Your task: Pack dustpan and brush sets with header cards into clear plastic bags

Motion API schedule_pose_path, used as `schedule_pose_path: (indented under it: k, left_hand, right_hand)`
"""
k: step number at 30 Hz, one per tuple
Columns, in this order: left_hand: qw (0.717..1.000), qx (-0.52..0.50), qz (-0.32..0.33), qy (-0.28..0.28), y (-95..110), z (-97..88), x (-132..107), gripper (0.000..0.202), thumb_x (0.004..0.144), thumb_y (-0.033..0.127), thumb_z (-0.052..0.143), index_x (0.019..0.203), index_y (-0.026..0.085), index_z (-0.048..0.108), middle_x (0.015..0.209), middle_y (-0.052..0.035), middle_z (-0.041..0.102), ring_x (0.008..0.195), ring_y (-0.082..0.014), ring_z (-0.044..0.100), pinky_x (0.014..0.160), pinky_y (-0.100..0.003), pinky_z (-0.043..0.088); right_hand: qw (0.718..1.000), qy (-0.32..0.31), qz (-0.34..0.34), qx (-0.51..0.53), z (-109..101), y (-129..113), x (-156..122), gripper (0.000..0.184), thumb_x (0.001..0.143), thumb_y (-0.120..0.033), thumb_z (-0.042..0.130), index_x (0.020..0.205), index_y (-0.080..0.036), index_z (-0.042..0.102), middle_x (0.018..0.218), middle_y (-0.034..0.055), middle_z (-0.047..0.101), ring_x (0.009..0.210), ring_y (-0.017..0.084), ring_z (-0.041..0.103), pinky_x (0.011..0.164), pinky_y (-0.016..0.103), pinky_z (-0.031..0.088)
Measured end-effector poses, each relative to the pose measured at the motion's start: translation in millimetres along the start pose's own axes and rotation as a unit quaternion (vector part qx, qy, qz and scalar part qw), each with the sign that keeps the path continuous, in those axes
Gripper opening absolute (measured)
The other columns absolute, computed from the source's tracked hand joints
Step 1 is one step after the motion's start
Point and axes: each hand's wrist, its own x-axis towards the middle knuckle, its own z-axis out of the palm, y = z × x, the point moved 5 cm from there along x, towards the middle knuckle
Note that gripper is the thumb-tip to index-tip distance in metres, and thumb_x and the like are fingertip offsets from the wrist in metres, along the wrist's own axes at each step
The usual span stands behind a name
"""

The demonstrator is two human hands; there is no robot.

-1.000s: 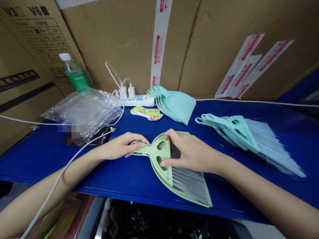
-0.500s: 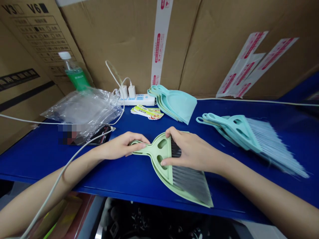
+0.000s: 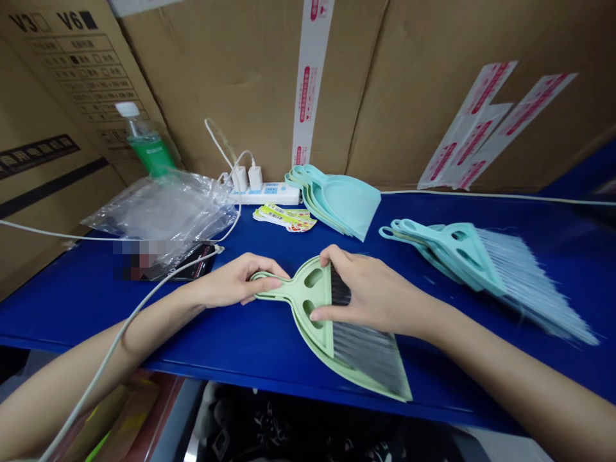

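Observation:
A pale green hand brush (image 3: 325, 327) with dark bristles lies nested in a matching green dustpan (image 3: 353, 378), both over the blue table's front part. My left hand (image 3: 245, 279) is closed around the two stacked handles, thumb on top. From the right, my right hand (image 3: 380, 295) grips the brush across its bristle base, thumb by the lower oval hole and index finger at the top edge. Its palm hides part of the bristles and of the dustpan. Several light blue and green dustpans (image 3: 349, 199) are stacked behind, and several brushes (image 3: 452, 253) lie stacked to the right.
Colourful label cards (image 3: 283, 218) lie before a white power strip (image 3: 269, 192) with chargers. A clear plastic bag (image 3: 168, 205) covers part of a dark box (image 3: 192, 263), near a green bottle (image 3: 151, 147). A white cable (image 3: 120, 330) crosses over my left forearm. Cardboard boxes (image 3: 240, 83) wall the back.
Almost nothing differs. Both hands keep their hold on the brush and dustpan in the same place; the view has shifted very slightly.

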Motion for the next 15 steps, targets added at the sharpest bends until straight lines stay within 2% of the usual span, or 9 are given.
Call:
schedule_pose_path:
  k: [5, 15]
  left_hand:
    - [0.999, -0.036, 0.008, -0.002, 0.2, 0.6, 0.3, 0.035, 0.086, 0.044, 0.060, 0.097, 0.011, 0.067, 0.061, 0.0054, 0.046, 0.045, -0.0044, 0.034, 0.037, -0.014, 0.030]
    - [0.998, -0.056, -0.011, -0.002, -0.4, 0.9, 0.6, 0.036, 0.082, 0.044, 0.063, 0.095, 0.010, 0.067, 0.061, 0.0051, 0.047, 0.045, -0.0041, 0.036, 0.037, -0.014, 0.032]
  right_hand:
    - [1.000, -0.005, 0.004, 0.000, 0.6, 0.4, -0.8, 0.049, 0.069, -0.053, 0.074, 0.090, -0.024, 0.041, 0.088, 0.0055, 0.066, 0.076, 0.026, 0.063, 0.063, 0.032, 0.040]
    - [1.000, -0.013, 0.009, 0.001, 1.8, -0.2, -1.2, 0.050, 0.068, -0.055, 0.073, 0.090, -0.024, 0.040, 0.084, 0.0046, 0.065, 0.072, 0.025, 0.062, 0.060, 0.032, 0.039]
